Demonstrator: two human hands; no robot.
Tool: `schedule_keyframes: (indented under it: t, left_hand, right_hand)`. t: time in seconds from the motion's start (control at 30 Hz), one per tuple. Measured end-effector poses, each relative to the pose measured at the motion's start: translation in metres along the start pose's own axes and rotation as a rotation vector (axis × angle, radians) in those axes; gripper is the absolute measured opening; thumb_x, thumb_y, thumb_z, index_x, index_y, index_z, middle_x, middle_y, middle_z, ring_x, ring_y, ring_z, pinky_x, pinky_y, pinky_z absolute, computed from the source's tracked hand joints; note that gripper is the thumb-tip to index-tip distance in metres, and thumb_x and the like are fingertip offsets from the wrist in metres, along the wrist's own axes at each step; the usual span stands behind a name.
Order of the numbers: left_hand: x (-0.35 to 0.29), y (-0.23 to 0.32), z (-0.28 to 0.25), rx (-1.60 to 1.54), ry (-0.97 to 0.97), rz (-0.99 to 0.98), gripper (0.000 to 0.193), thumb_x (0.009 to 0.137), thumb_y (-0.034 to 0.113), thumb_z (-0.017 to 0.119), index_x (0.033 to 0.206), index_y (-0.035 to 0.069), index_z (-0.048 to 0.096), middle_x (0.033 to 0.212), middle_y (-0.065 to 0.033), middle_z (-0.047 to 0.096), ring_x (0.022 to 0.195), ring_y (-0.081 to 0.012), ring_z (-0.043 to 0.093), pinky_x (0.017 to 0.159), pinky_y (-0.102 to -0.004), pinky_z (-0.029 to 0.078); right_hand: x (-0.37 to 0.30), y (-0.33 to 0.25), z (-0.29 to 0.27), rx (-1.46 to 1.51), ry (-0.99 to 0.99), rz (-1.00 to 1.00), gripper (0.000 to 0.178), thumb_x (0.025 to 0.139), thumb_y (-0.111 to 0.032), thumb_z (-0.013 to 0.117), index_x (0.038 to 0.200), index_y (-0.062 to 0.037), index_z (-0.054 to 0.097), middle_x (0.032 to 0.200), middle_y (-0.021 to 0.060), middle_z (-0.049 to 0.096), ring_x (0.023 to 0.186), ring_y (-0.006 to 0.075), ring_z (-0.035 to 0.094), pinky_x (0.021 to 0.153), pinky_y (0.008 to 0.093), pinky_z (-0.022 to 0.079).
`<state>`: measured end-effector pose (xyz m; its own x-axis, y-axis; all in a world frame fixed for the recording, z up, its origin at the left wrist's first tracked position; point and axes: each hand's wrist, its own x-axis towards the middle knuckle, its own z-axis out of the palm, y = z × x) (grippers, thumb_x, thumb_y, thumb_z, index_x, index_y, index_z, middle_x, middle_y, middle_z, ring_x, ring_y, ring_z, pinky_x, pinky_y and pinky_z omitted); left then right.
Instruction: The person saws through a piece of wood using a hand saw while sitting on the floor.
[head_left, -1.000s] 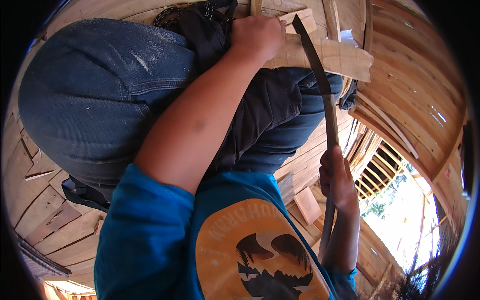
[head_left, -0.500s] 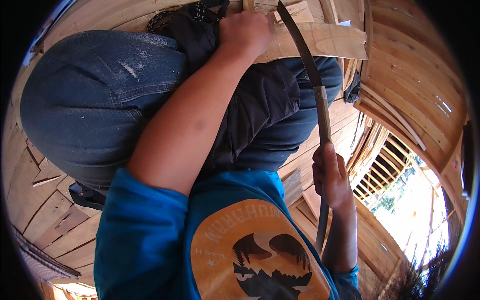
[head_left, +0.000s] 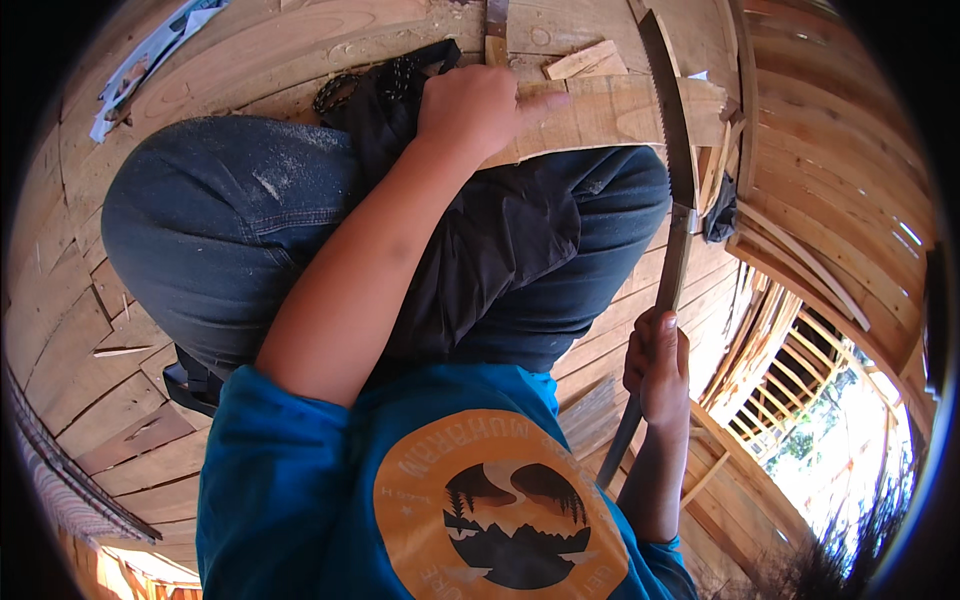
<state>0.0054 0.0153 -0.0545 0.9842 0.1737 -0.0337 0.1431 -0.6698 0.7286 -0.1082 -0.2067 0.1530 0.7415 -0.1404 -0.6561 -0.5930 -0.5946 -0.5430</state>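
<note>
- wooden board [head_left: 605,112], under the left hand [head_left: 472,115], thumb laid along it; cannot tell whether fingers grip
- curved handsaw [head_left: 684,192], gripped by the right hand [head_left: 658,368], blade crossing the board ahead
- wood offcut [head_left: 585,60], beyond the left hand, rightward

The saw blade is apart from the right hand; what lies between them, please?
In the head view, part of the handle lies between the right hand and the saw blade.

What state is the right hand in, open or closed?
Closed: the right hand is wrapped around the saw handle, with the toothed blade extending beyond it.
</note>
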Motion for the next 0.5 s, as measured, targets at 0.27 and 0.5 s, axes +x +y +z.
schedule_keyframes:
  t: [0.27,0.5]
  left_hand:
    - [-0.025,0.035,-0.096,0.063,0.035,-0.013,0.066,0.066,0.065,0.077,0.082,0.002,0.066,0.071,-0.0173,0.067,0.072,-0.0364,0.067,0.070,-0.0432,0.054]
    - [-0.052,0.054,-0.151,0.268,0.206,0.117,0.066,0.066,0.068,0.074,0.070,0.003,0.064,0.061,-0.0155,0.062,0.063,-0.0337,0.066,0.058,-0.0408,0.052]
  right_hand:
    - [0.056,-0.014,-0.016,0.162,0.147,-0.451,0.025,0.104,-0.027,0.051,0.088,-0.0086,0.047,0.061,-0.0051,0.036,0.046,0.0029,0.030,0.039,0.0203,0.023]
    - [0.082,-0.038,-0.010,0.365,0.164,-0.594,0.023,0.099,-0.024,0.059,0.091,-0.0024,0.054,0.063,-0.0025,0.047,0.050,0.0030,0.038,0.044,0.0203,0.028]
